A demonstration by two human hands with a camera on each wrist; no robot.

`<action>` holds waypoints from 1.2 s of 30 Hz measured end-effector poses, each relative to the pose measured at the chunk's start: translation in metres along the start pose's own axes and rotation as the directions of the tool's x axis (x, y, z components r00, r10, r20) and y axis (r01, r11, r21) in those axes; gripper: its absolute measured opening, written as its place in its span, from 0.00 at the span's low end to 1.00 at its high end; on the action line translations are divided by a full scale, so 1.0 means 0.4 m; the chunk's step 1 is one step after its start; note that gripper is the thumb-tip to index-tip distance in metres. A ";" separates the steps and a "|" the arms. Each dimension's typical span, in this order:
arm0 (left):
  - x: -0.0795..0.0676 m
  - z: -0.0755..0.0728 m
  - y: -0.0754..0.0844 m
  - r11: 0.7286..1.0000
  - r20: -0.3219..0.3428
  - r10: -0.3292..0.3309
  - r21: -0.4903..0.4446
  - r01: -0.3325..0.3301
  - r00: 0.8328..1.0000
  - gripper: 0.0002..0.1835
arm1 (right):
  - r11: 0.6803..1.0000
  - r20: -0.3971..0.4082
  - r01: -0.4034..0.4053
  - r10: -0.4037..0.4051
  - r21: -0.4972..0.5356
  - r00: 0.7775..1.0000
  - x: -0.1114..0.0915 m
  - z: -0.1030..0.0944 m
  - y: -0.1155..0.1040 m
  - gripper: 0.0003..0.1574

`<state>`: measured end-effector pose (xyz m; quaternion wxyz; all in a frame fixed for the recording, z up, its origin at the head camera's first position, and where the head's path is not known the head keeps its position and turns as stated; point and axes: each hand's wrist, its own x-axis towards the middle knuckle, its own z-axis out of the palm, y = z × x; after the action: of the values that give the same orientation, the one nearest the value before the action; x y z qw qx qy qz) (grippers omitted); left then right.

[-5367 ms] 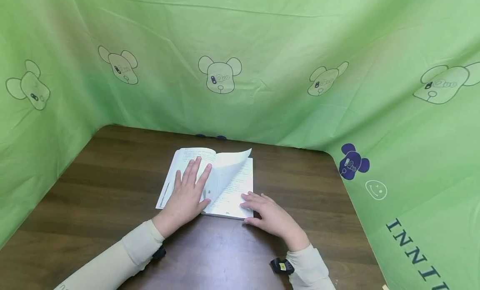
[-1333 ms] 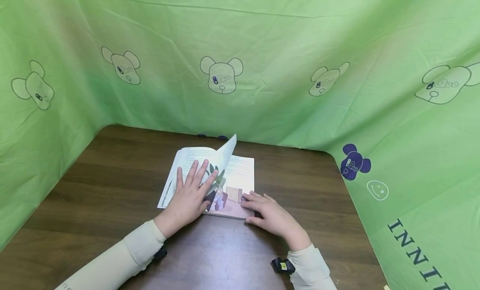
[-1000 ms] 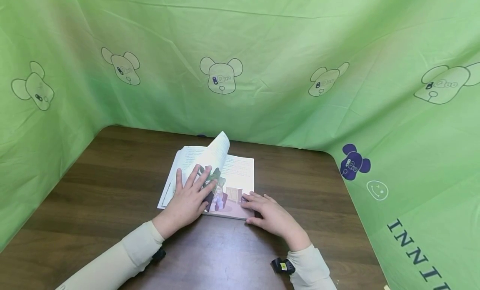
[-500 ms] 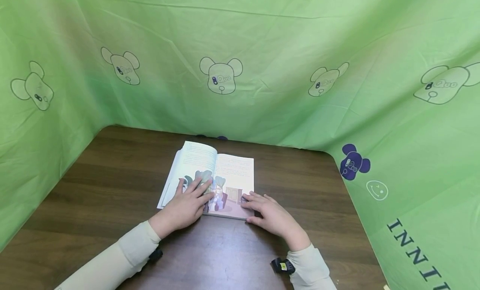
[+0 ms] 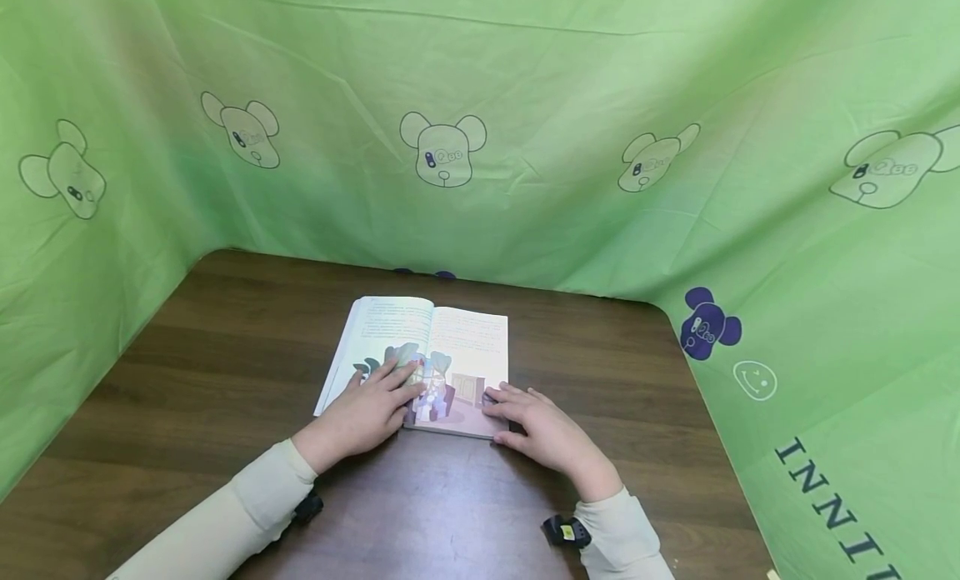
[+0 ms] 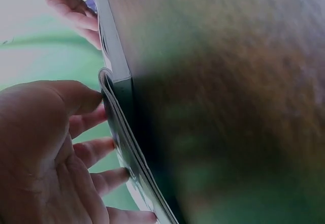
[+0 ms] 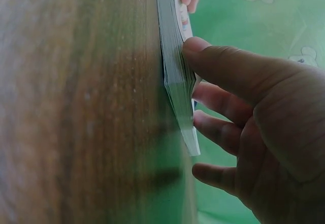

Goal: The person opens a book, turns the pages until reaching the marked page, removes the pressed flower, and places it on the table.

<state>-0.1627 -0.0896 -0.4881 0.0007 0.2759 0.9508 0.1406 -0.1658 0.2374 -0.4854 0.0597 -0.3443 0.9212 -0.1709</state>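
L hand [image 5: 358, 417] rests w/ fingers spread on the lower part of the LH page, holding nothing; prob. there to keep that page down, as the paper bows up toward the spine. In the L wrist view its thumb sits at the book's near edge, by the spine. R hand [image 5: 546, 430] is relaxed too, no grasp: fingertips on the RH page's outer margin, thumb at the near R corner of the book. Looks like a light steadying touch so the book doesn't slide.

Paperback book [image 5: 472, 334] lies face up & spread under both hands, approx. midway btwn the table's L & R edges, nearer the far edge than the bottom of the view; spine runs toward the far edge, presumably so the text faces the person. Text up top, colour illustration [image 5: 465, 397] across the lower pages. RH page block looks thicker than LH.

Black wrist device [image 5: 566, 532] at R cuff, another partly hidden at L. Table [image 5: 600, 363] is dark wood; green cloth [image 5: 525, 222] w/ bear prints hangs along its far, L & R edges, likely as a screen.
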 end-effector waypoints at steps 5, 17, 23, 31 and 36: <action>0.001 -0.002 -0.001 0.999 0.011 -0.023 -0.039 0.024 1.000 0.26 | 1.000 -0.006 0.004 -0.004 0.009 1.000 0.000 -0.003 -0.002 0.27; 0.001 -0.012 0.019 0.994 0.030 -0.076 -0.076 0.079 0.997 0.28 | 0.999 -0.035 0.042 -0.043 -0.013 0.998 0.000 -0.008 -0.005 0.19; 0.007 -0.008 0.023 0.994 0.046 -0.080 -0.070 0.083 0.996 0.32 | 0.995 -0.074 0.097 -0.100 -0.038 0.992 0.000 -0.014 -0.002 0.10; 0.016 0.008 0.031 0.994 0.041 -0.091 -0.051 0.093 0.995 0.36 | 0.996 -0.094 0.072 -0.076 -0.046 0.993 0.003 -0.010 0.000 0.08; 0.022 0.009 0.043 0.995 0.016 -0.096 0.002 0.096 0.995 0.35 | 0.999 -0.158 0.014 -0.022 -0.050 0.987 0.007 -0.010 -0.011 0.08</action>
<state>-0.1609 -0.0700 -0.4863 0.0149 0.2312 0.9630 0.1376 -0.1661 0.2338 -0.4801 -0.0239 -0.3392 0.9238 -0.1759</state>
